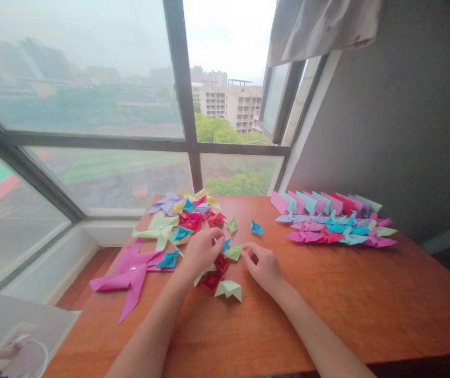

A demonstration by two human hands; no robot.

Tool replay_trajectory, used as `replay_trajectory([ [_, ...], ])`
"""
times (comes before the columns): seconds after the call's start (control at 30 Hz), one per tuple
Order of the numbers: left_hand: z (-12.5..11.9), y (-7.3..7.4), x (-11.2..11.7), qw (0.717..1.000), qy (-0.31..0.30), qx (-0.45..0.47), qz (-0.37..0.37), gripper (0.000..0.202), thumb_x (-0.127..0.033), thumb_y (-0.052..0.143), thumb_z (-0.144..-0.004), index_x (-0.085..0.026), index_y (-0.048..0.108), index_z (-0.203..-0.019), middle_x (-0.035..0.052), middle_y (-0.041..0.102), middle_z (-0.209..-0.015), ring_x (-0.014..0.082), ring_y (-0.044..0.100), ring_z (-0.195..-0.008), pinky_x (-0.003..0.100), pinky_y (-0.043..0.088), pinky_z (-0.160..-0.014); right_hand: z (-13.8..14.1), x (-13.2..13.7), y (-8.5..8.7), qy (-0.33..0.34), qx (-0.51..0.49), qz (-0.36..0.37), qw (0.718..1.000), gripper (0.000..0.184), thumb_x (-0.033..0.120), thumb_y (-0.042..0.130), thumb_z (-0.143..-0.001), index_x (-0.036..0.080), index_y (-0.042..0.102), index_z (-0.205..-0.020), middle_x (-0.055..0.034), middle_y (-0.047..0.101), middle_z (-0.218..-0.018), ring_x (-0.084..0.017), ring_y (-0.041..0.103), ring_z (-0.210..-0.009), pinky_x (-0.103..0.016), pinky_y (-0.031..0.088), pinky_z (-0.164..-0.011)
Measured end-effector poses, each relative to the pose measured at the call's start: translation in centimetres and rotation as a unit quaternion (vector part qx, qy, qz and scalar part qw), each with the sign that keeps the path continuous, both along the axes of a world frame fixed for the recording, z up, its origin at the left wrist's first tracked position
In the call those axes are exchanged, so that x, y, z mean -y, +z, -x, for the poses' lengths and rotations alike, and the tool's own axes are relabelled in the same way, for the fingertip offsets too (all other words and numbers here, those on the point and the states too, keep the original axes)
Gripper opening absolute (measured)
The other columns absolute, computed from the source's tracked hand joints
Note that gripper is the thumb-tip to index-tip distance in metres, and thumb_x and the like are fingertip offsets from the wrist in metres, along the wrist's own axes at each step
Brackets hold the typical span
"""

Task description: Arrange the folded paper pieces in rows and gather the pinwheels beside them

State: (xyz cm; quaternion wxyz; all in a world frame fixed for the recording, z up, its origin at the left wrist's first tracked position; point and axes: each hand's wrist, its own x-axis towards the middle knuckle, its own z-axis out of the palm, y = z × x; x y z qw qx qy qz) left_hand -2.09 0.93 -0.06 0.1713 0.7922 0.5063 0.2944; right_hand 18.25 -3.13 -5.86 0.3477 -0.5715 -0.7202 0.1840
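My left hand [201, 251] rests on a heap of small folded paper pieces [187, 220] on the wooden table [327, 304], its fingers curled around a piece I cannot make out clearly, next to a small blue piece [226, 244]. My right hand [263, 266] lies just right of it, fingers bent in a pinch near a pale green folded piece [233, 253]. Red pieces [216, 273] and another pale green piece [228, 289] lie between and below the hands. A lone blue piece [256, 227] sits a little further back.
A large magenta paper pinwheel [130, 273] lies at the table's left edge. Rows of folded pink, teal and purple papers [333, 220] are lined up at the back right by the grey wall. A big window [130, 105] stands behind the table. A white object [16, 341] is at lower left.
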Motion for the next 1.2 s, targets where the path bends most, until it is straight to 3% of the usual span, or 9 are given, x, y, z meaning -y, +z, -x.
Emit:
replay_trajectory([
  [0.13, -0.3, -0.2, 0.3, 1.000, -0.001, -0.018, -0.006, 0.014, -0.024, 0.057, -0.087, -0.022, 0.070, -0.085, 0.0025, 0.073, -0.083, 0.0192, 0.065, -0.073, 0.027, 0.043, -0.069, -0.3, -0.3, -0.2, -0.017, 0.038, 0.010, 0.999, 0.032, 0.033, 0.053, -0.090, 0.023, 0.066, -0.118, -0.0012, 0.070, -0.075, -0.019, 0.065, -0.068, -0.028, 0.047, -0.067],
  [0.43, -0.7, -1.1, 0.4, 0.998, -0.029, -0.042, -0.021, 0.013, -0.019, 0.056, -0.087, -0.022, 0.069, -0.087, 0.0036, 0.073, -0.091, 0.0203, 0.065, -0.082, 0.028, 0.044, -0.073, -0.5, -0.4, -0.1, 0.023, 0.021, -0.009, 0.999, 0.024, 0.030, 0.053, -0.090, 0.022, 0.070, -0.104, -0.0030, 0.074, -0.085, -0.018, 0.066, -0.074, -0.028, 0.049, -0.071],
  [0.67, -0.6, -1.4, 0.2, 0.997, -0.039, -0.056, -0.023, 0.014, -0.016, 0.056, -0.086, -0.021, 0.069, -0.086, 0.0037, 0.072, -0.088, 0.0200, 0.064, -0.079, 0.028, 0.044, -0.071, -0.9, -0.7, -0.3, 0.024, -0.015, -0.056, 0.998, 0.025, 0.035, 0.050, -0.092, 0.022, 0.070, -0.097, -0.0036, 0.071, -0.082, -0.014, 0.059, -0.062, -0.025, 0.046, -0.059],
  [1.03, -0.6, -1.2, 0.2, 0.996, -0.039, -0.071, -0.033, 0.015, -0.015, 0.056, -0.084, -0.022, 0.070, -0.087, 0.0046, 0.070, -0.087, 0.0212, 0.063, -0.081, 0.029, 0.045, -0.072, -2.5, -0.9, 0.9, -0.032, -0.048, -0.122, 0.991, 0.028, 0.035, 0.049, -0.094, 0.020, 0.072, -0.088, -0.0045, 0.069, -0.078, -0.015, 0.059, -0.065, -0.026, 0.044, -0.060],
  [1.2, -0.3, -1.3, 0.0, 0.996, -0.021, -0.073, -0.041, 0.015, -0.018, 0.055, -0.086, -0.022, 0.070, -0.089, 0.0055, 0.070, -0.090, 0.0223, 0.063, -0.086, 0.030, 0.045, -0.076, -4.4, 0.5, 1.4, -0.093, -0.040, -0.149, 0.984, 0.027, 0.037, 0.049, -0.094, 0.020, 0.069, -0.087, -0.0053, 0.070, -0.080, -0.017, 0.061, -0.069, -0.027, 0.048, -0.063],
])
